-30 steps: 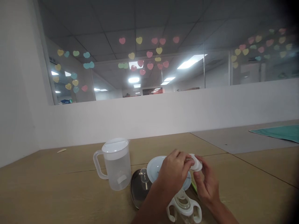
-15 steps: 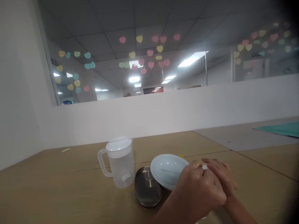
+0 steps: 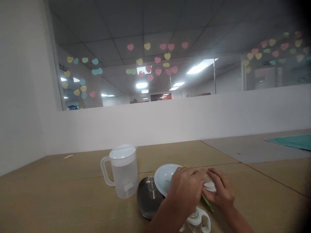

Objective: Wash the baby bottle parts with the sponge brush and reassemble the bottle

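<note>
My right hand [image 3: 220,191] is curled around a small white ring-shaped piece with a clear top [image 3: 209,185], which looks like a baby bottle's collar and teat. My left hand [image 3: 187,187] is closed at the other side of that piece, its fingertips partly hidden. Below them stands a clear bottle with a white handle [image 3: 197,221], cut off by the lower edge. Behind my left hand, a white bowl [image 3: 163,174] is partly covered. On a dark metal tray [image 3: 148,205] sits a clear dome-shaped cap [image 3: 152,183].
A translucent lidded pitcher [image 3: 125,176] stands left of the tray. Something green and slender [image 3: 207,203] lies under my right hand. A yellow tip [image 3: 186,166] shows behind the bowl. Far right lies a teal cloth [image 3: 291,141]. A low wall with a window [image 3: 145,123] bounds the table.
My hands have moved left and apart a little, baring the white piece between them. The bottle with its handle and the green thing have come into view. The camera view has shifted slightly.
</note>
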### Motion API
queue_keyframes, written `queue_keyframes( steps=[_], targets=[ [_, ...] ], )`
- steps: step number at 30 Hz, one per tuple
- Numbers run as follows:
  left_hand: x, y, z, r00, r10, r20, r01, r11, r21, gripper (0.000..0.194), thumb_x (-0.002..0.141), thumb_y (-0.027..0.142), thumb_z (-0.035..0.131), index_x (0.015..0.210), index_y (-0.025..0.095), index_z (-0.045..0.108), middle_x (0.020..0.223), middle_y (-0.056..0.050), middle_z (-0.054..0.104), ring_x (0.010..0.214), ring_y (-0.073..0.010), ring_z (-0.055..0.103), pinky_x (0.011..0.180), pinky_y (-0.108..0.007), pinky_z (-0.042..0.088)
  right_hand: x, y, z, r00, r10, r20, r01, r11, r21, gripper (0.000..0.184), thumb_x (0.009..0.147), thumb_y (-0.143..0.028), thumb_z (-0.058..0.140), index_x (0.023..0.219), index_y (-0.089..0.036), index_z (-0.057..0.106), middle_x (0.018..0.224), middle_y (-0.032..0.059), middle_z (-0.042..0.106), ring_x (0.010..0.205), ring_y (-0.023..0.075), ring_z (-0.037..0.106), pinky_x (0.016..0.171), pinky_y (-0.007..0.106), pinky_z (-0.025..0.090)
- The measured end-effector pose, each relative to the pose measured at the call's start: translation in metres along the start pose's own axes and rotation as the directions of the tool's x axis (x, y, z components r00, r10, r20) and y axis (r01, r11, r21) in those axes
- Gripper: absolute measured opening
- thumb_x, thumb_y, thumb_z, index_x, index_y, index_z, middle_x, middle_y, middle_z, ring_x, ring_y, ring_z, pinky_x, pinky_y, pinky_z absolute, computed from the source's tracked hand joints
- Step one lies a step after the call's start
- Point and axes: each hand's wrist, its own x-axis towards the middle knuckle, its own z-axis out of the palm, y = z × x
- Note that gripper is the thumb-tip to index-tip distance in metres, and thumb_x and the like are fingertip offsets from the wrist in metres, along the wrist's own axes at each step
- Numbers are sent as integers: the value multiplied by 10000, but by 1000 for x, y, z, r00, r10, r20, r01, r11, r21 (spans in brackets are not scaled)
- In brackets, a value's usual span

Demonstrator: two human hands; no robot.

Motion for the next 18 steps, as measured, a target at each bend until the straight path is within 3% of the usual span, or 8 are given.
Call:
queue_keyframes(
  steps=[2, 5, 9, 11, 15, 18],
  targets=[
    [-15, 0, 7, 993, -110, -43, 103, 985, -142, 355, 887, 275, 417, 1228, 191, 466, 1006, -49, 639, 889, -188, 586, 776, -332, 474, 0, -4, 2, 979, 205, -19, -206, 977, -59, 239, 757, -342, 579, 924, -172, 565, 865, 95, 555, 739, 204, 554, 648, 336, 470],
    [-43, 3, 23, 989, -89, -121, 51, 957, -284, 331, 876, 320, 408, 1167, 201, 511, 1051, -60, 627, 939, -188, 576, 822, -334, 464, 3, -10, 3, 926, 374, -48, -376, 925, -58, 231, 736, -348, 628, 875, -173, 567, 837, 71, 520, 718, 189, 537, 618, 310, 460],
    [-69, 3, 49, 964, 49, -260, -110, 968, -225, 295, 854, 341, 395, 1022, 189, 585, 964, -73, 650, 903, -203, 592, 815, -353, 468, 11, -17, 2, 918, 396, -12, -396, 918, -5, 207, 734, -324, 641, 857, -181, 554, 800, 48, 522, 706, 183, 531, 643, 315, 455],
    [-75, 1, 57, 958, 75, -276, -127, 976, -178, 277, 856, 284, 373, 1002, 186, 587, 954, -75, 655, 917, -199, 594, 843, -361, 460, 16, -20, 1, 912, 410, 6, -410, 912, 31, 210, 737, -318, 640, 872, -184, 551, 812, 49, 526, 720, 184, 536, 655, 318, 458],
    [-80, -2, 58, 949, 67, -307, -111, 986, -126, 323, 867, 173, 316, 1120, 153, 517, 951, -71, 673, 957, -177, 599, 925, -364, 431, 20, -25, -4, 904, 425, 52, -428, 895, 126, 221, 751, -319, 624, 913, -191, 546, 849, 56, 535, 757, 189, 552, 676, 323, 476],
    [-85, -3, 56, 936, 104, -336, -143, 985, -94, 313, 888, 186, 321, 1152, 152, 486, 978, -74, 679, 991, -173, 600, 955, -363, 420, 17, -32, -11, 927, 363, 90, -374, 909, 185, 232, 756, -301, 617, 945, -196, 534, 850, 55, 555, 762, 189, 569, 671, 322, 494]
  ],
)
